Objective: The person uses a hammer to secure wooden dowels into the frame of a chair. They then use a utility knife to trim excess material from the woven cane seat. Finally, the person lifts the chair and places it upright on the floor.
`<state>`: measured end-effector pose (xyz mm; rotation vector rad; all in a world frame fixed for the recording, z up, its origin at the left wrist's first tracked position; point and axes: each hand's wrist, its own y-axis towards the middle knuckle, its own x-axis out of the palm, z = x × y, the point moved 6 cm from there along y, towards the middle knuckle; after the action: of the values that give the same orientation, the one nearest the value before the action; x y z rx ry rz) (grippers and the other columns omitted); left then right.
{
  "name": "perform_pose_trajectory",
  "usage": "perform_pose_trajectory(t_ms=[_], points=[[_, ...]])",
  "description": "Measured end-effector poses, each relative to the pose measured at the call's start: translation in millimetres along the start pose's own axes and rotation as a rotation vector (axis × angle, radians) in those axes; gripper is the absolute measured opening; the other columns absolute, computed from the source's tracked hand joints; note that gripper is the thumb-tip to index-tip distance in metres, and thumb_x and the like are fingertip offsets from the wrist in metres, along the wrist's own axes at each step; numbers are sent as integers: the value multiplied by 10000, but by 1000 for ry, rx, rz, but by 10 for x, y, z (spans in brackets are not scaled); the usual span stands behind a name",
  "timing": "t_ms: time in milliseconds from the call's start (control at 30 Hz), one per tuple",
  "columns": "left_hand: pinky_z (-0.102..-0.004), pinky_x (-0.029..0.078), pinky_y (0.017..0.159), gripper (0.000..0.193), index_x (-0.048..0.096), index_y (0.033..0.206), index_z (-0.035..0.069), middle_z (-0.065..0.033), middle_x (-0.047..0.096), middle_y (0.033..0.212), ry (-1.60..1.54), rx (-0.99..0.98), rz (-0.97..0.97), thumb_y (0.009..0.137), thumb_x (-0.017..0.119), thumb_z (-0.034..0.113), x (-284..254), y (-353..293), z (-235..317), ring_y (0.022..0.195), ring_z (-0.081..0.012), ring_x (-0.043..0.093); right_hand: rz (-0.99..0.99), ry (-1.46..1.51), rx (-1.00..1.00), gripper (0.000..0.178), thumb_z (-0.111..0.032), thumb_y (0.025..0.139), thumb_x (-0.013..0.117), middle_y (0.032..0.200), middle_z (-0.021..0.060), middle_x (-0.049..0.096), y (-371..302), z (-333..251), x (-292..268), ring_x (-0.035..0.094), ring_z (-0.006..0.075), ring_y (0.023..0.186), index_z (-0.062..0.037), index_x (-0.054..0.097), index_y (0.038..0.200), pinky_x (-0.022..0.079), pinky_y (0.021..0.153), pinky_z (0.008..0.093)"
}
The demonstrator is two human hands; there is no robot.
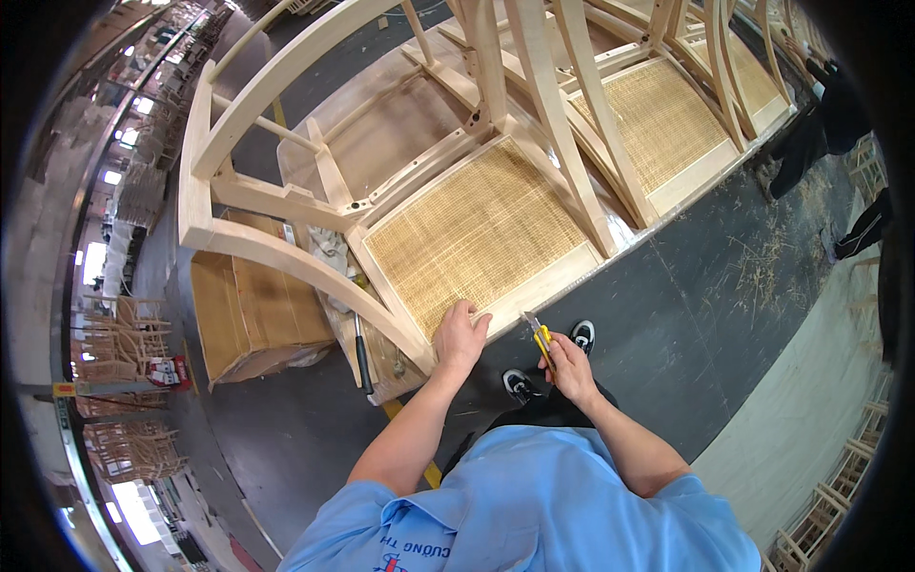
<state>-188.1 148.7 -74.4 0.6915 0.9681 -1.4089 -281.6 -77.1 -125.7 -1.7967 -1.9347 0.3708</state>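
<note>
In front of me lies a pale wooden chair frame [315, 253] with a woven cane panel [481, 229] set in its seat. My left hand [461, 339] rests on the near corner of that panel, its thumb apart from the fingers and nothing seen in it. My right hand [570, 368] grips a yellow utility knife [543, 341] just off the near wooden rail [543, 286]. The knife's blade end points up toward the rail, and I cannot tell whether it touches. Part of the knife's handle is hidden by my fingers.
More chair frames with cane panels [658, 119] stand along the bench to the right. A black-handled tool [362, 355] lies left of my left hand, beside a cardboard box [257, 310]. Shavings [777, 272] litter the floor. Another person [824, 124] stands at far right.
</note>
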Motion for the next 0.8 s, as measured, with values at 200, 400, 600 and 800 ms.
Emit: perform_pose_trajectory(t_ms=[200, 400, 600, 800], points=[[-518, 547, 812, 301, 630, 1043, 88, -159, 706, 962, 28, -88, -76, 924, 785, 317, 33, 113, 30, 941, -404, 712, -46, 22, 76, 312, -284, 1152, 512, 781, 21, 615, 74, -8, 19, 578, 96, 602, -19, 626, 1270, 487, 561, 282], [-523, 514, 698, 249, 637, 991, 103, -124, 616, 687, 26, 12, -14, 924, 768, 304, 16, 193, -62, 698, -359, 662, -1, -35, 99, 224, -257, 1149, 505, 788, 47, 635, 116, -78, 177, 609, 142, 639, -44, 549, 1202, 508, 599, 323], [-574, 549, 782, 226, 651, 1028, 86, -203, 738, 869, 123, 94, -273, 960, 710, 294, 4, 336, -11, 879, -447, 725, 235, -139, 11, 256, -258, 1102, 578, 837, 87, 733, 79, 38, 563, 718, 196, 775, -37, 560, 1229, 560, 732, 371], [-578, 557, 744, 219, 658, 1019, 93, -198, 739, 823, 127, 400, -371, 956, 716, 295, 29, 515, 51, 821, -446, 731, 420, 170, -70, 248, -214, 1067, 664, 840, 68, 717, 40, 376, 1179, 708, 136, 769, -20, 558, 1178, 569, 694, 331]])
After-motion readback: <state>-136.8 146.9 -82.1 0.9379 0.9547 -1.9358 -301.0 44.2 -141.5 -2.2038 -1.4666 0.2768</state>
